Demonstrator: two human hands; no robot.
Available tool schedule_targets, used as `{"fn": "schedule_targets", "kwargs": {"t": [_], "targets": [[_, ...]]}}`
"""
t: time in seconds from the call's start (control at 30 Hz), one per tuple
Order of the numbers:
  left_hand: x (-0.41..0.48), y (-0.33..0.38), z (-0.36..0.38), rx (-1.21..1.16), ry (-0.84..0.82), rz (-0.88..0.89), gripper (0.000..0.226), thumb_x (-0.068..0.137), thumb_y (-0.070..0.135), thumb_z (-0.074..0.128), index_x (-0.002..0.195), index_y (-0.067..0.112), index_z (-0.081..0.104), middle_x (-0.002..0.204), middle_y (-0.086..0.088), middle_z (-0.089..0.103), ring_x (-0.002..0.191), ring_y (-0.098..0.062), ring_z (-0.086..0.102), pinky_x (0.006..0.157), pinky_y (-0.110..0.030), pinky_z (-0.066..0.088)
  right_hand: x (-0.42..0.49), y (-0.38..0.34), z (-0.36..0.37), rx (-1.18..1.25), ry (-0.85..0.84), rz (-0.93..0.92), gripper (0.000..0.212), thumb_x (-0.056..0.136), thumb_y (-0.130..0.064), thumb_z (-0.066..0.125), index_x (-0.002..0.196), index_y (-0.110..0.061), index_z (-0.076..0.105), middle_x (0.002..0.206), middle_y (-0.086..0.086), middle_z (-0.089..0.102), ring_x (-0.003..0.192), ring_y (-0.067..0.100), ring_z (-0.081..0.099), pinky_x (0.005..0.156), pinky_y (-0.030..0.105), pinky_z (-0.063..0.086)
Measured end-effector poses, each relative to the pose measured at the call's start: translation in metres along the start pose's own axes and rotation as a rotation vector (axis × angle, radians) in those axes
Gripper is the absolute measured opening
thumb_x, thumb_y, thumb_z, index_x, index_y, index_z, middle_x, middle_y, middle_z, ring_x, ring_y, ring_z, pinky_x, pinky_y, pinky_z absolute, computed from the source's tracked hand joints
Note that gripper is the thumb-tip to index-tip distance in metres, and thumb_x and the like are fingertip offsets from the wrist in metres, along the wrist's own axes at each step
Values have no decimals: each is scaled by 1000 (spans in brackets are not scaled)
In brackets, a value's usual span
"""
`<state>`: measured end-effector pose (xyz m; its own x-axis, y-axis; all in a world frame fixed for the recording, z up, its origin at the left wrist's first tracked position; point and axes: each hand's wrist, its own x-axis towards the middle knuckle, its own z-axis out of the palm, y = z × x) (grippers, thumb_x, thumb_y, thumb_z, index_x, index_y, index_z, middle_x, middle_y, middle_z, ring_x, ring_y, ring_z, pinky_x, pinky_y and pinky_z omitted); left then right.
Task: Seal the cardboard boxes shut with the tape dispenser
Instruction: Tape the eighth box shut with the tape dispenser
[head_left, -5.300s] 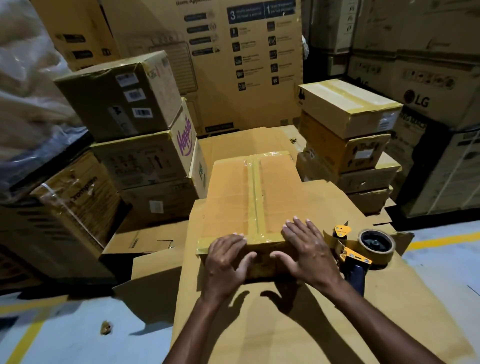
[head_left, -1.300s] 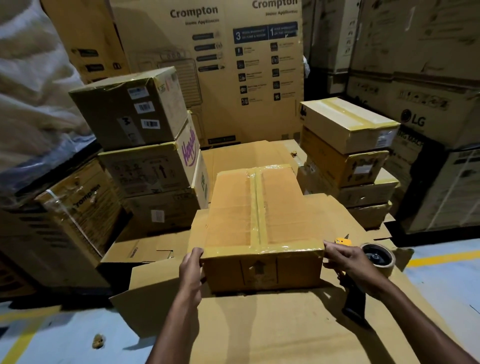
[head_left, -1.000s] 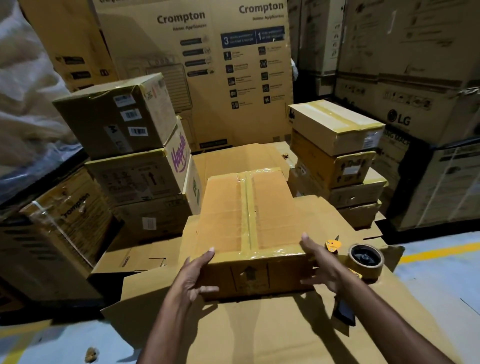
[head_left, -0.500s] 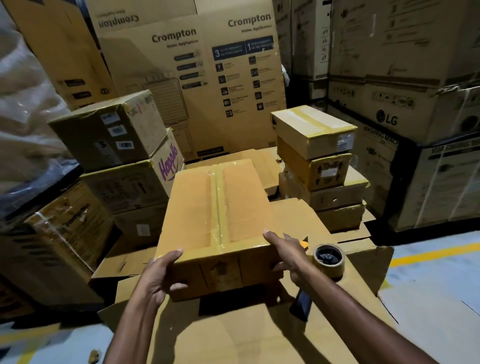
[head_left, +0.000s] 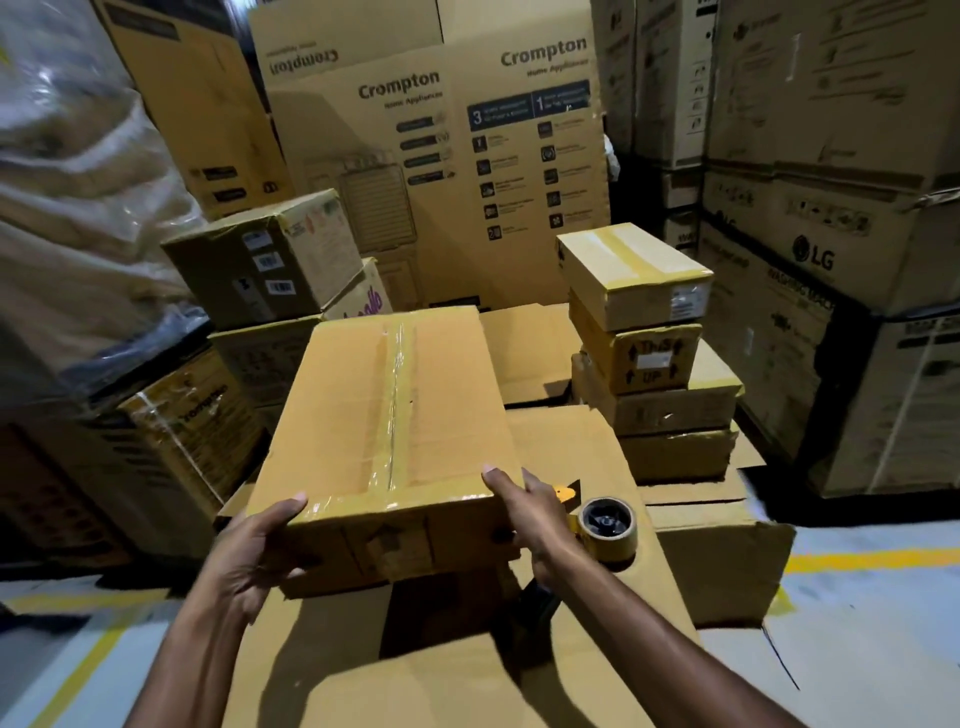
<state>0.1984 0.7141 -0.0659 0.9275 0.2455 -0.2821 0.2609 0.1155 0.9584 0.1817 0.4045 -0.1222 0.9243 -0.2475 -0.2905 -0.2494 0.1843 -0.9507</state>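
A tall Crompton carton (head_left: 431, 171) fills the back of the scene, with LG cartons (head_left: 813, 254) stacked along the right. In front of them a broad flattened cardboard sheet (head_left: 566, 441) serves as the work surface above a grey floor (head_left: 872, 649) marked with yellow lines. The sealed box (head_left: 395, 405) sits over the middle of this sheet, held in both hands. Its long axis runs away from the person and leans slightly right at the far end, and one short end faces the camera. That near end is raised, and a dark shadow lies on the sheet beneath it. Whether the far end rests on anything cannot be told. The box is plain brown cardboard. Glossy yellowish tape runs lengthwise down the centre seam, and another strip crosses the near top edge and folds onto the front face, where an upward arrow is printed. To the right stands a stack of small taped boxes (head_left: 644, 332), one of them marked THIS UP. The left hand (head_left: 254, 551) grips the near left corner, with the thumb on the tape. The right hand (head_left: 530, 509) grips the near right corner, with the thumb on top. The tape dispenser (head_left: 609, 525) lies on the sheet just beside the right wrist, roll facing up and handle partly hidden under the arm.
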Motion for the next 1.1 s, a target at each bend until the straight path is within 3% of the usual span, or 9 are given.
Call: {"fn": "schedule_targets", "kwargs": {"t": [0.07,0.2,0.33,0.47,0.6,0.67,0.73,0.87,1.1], "targets": [[-5,13,13,0,3,45,39,90,20,75,123,7,58,86,-12,62,69,-24,63,40,-32,54,1,-17,-7,-33,14,-32,91,85,-63,72,159,-24,37,152,9,53,129,31,56,102,50,53],[-1,51,51,-10,-27,145,44,88,24,78,126,9,61,96,-9,68,78,-23,64,52,-34,53,13,-65,-26,4,35,-154,77,91,-57,70,156,-27,42,142,8,59,104,18,62,68,29,52],[7,86,96,-67,-73,229,43,86,23,80,124,17,62,106,-7,70,94,-25,66,66,-44,58,25,-112,-49,41,68,-247,84,84,-62,73,155,-27,45,140,6,59,116,23,62,98,52,55],[7,115,152,-158,-185,259,52,70,28,90,117,22,69,112,-11,76,111,-37,69,84,-74,52,34,-165,-93,36,128,-376,73,88,-59,72,151,-27,51,139,3,62,118,23,61,95,51,54],[-11,138,220,-187,-195,362,54,72,31,90,122,24,70,110,-9,77,96,-28,73,66,-51,62,44,-215,-147,-17,192,-457,101,62,-84,74,145,-30,55,137,1,65,120,24,61,98,54,53],[-21,148,253,-183,-183,424,65,69,37,90,128,24,67,111,-6,77,93,-23,73,59,-36,59,47,-235,-177,-21,158,-531,83,74,-76,72,140,-28,58,131,-1,67,119,22,61,96,54,55],[-33,153,284,-163,-184,440,72,61,45,91,126,27,67,111,-2,77,100,-23,72,64,-38,59,49,-251,-208,-16,138,-561,68,86,-66,69,141,-27,58,128,-2,66,118,20,60,94,52,57],[-50,156,331,-159,-131,494,44,73,40,87,110,33,66,112,0,74,107,-25,68,78,-50,62,71,-266,-254,14,117,-548,95,69,-76,73,147,-27,53,134,-1,63,120,23,60,95,55,58],[-61,157,381,-165,-80,471,49,73,40,88,115,30,65,114,-2,72,112,-27,65,88,-62,58,106,-291,-301,31,41,-579,63,88,-59,73,141,-26,60,129,-1,65,117,19,60,92,55,60]]}}
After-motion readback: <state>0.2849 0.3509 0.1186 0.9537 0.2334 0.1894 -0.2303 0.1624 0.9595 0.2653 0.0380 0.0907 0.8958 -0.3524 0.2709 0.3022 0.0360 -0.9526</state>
